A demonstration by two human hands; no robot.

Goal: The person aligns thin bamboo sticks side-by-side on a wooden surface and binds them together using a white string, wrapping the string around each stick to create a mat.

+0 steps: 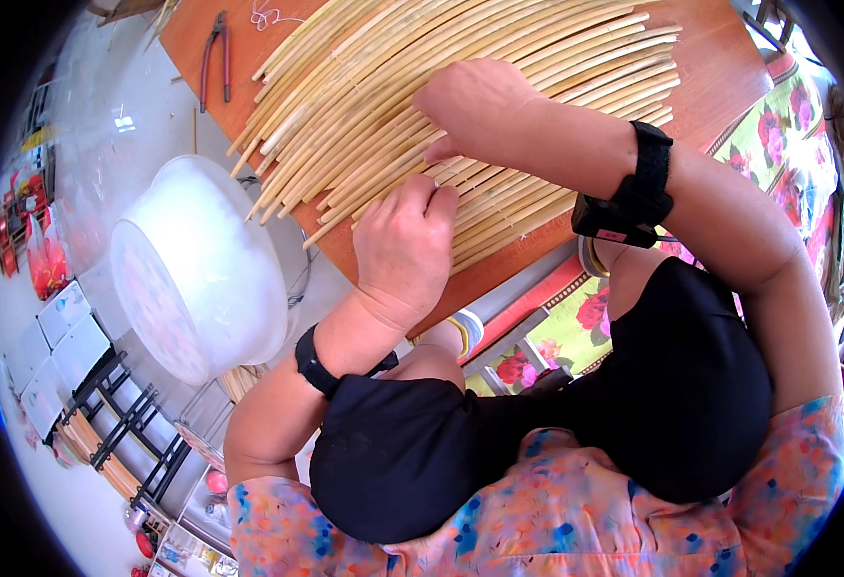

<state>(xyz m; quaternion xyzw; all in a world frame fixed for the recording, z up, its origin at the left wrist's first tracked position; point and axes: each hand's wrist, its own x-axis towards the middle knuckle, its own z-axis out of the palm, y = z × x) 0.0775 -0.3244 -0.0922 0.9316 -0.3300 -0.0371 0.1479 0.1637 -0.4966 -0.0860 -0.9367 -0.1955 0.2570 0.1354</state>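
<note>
Long pale yellow sticks (364,91) lie side by side in a wide mat on an orange-brown table (691,106). Thin white thread seems to cross them in places. My left hand (407,240) is closed at the near edge of the mat, thumb and forefinger pinched together by the stick ends. Just beyond it, my right hand (479,106) is curled shut over the middle of the sticks, its thumb pointing down toward the left hand. Whatever is pinched in either hand is too small or hidden to make out.
Red-handled pliers (215,62) and a loop of white string (273,14) lie on the table's far left. A large white plastic tub (205,269) stands left of the table. Beneath my legs is a flowered mat (576,337). Shelving (119,413) stands at the far left.
</note>
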